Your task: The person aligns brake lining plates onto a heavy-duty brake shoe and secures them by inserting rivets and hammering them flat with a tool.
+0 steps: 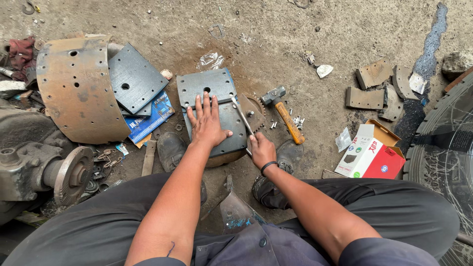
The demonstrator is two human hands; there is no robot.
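My left hand (206, 123) lies flat, fingers spread, on a dark grey curved lining plate (209, 88) with holes, set over a rusty shoe on the dirt floor. My right hand (261, 149) grips a thin metal rod (242, 116) whose tip rests on the plate's right side. A hammer (285, 113) with an orange-brown handle lies just right of the plate, with several small rivets (297, 120) beside it.
A large rusty brake shoe (79, 88) and more grey lining plates (134, 79) lie left. A red and white cardboard box (372, 152) sits right, worn lining pieces (374, 88) beyond it, a tyre (443, 152) at the right edge, a hub (69, 175) at left.
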